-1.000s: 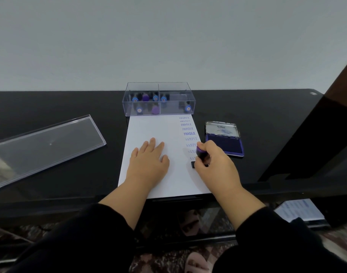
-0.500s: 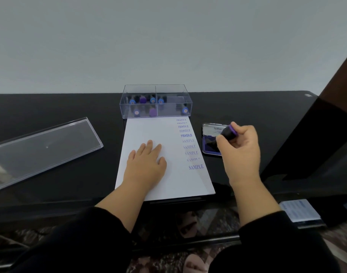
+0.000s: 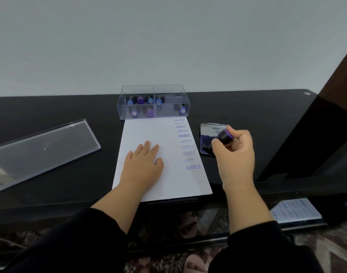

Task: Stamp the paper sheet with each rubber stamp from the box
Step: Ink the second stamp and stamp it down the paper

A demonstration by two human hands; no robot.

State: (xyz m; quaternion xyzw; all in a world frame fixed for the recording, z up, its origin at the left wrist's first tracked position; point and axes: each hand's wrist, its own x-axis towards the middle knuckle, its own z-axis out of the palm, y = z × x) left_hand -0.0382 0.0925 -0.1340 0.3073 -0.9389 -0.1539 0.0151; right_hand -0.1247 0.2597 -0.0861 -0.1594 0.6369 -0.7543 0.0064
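Note:
A white paper sheet (image 3: 149, 131) lies on the black table, with blue FRAGILE and SAMPLE prints down its right side. My left hand (image 3: 142, 166) rests flat on the sheet. My right hand (image 3: 234, 154) grips a purple-topped rubber stamp (image 3: 224, 136) and holds it tilted down onto the open blue ink pad (image 3: 205, 143) right of the sheet. Behind the sheet stands a clear plastic box (image 3: 153, 102) with several blue and purple stamps inside.
The box's clear lid (image 3: 40, 152) lies on the table at the left. A dark brown post (image 3: 326, 119) rises at the right. Papers (image 3: 294, 210) lie on a lower shelf at the right. The table's front edge runs just below the sheet.
My right hand lifted the stamp off the sheet, leaving a fresh dark SAMPLE print, and carried it right to the ink pad. My left hand stayed on the paper.

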